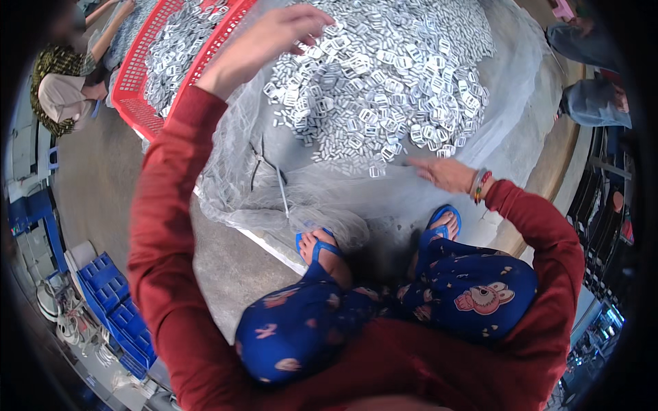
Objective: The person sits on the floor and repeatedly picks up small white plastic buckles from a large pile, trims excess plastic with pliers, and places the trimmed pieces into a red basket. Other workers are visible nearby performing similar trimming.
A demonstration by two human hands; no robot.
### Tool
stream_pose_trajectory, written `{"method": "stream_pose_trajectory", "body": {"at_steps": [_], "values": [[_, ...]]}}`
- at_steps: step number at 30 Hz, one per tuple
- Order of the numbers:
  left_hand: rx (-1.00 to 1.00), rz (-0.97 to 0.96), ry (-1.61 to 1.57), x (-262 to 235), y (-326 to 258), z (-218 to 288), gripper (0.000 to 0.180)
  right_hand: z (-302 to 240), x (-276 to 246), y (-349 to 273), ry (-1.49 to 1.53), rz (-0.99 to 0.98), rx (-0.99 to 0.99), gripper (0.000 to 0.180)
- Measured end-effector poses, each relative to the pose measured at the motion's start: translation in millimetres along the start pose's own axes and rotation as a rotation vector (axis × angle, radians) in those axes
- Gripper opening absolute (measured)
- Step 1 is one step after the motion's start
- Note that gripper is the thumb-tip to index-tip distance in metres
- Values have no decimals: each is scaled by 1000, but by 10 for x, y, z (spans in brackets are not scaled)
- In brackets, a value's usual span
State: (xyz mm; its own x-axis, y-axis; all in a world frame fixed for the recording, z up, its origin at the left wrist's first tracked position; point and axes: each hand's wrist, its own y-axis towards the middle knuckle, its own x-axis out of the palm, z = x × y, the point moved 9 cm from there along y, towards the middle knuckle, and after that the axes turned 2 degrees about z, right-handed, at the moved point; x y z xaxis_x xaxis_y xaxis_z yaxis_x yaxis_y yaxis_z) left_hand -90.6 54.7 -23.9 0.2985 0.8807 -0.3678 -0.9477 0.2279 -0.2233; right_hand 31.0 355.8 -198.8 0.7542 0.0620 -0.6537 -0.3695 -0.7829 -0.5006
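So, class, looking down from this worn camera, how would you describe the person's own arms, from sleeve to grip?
The left sleeve and right sleeve are long and plain dark red, without visible markings. The left grip is ungloved, as is the right grip. Bracelets circle the right wrist, including colourful beads with red among them.

Left arm (179, 147) outstretched, right fingers (423, 164) pointing left.

A head-worn fisheye camera (edges bowed) looks steeply down from above blue trousers (370, 305) near 6 o'clock toward metal pieces (384, 89) around 12.
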Motion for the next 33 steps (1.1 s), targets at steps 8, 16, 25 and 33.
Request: {"method": "stream_pose_trajectory", "body": {"at_steps": [8, 16, 25, 33], "values": [[591, -567, 806, 2580, -424, -520, 30, 271, 984, -545, 155, -19, -100, 30], [600, -565, 838, 3065, -383, -1139, 36, 1208, 636, -889, 1148, 920, 731, 54], [70, 43, 322, 2716, 186, -993, 20, 1114, -51, -174, 355, 863, 443, 50], [-45, 454, -1191, 2163, 428, -823, 19, 859, -754, 303, 918, 944, 156, 43]]}}
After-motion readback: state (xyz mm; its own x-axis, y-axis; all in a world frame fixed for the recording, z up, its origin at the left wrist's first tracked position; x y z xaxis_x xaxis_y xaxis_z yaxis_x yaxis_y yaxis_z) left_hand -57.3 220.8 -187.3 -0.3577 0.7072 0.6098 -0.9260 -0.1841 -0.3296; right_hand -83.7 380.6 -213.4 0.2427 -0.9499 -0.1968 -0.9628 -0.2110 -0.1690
